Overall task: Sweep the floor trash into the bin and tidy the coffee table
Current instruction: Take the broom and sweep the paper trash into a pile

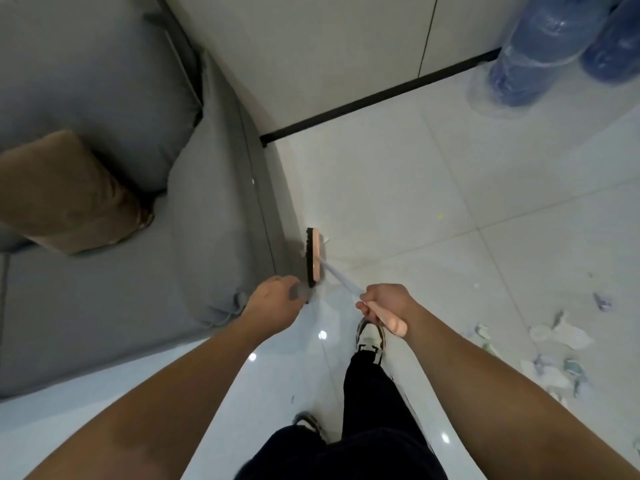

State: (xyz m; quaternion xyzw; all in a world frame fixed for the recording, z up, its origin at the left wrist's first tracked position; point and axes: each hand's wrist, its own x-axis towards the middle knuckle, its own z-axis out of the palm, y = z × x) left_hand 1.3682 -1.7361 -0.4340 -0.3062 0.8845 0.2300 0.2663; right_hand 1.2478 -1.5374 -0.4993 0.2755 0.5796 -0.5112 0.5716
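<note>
Gripping broom (313,255) handle, right hand (384,304) fingers (363,308) wrapped round.

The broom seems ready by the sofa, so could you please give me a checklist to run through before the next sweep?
1. Right hand grips the broom handle: ok.
2. Broom head down at the sofa base: ok.
3. Left hand grip: cannot tell, something dark, blurred.
4. Trash gathered: not ok, scattered right.
5. Bin in view: not ok.
6. Water bottles away from the broom: ok.
</note>
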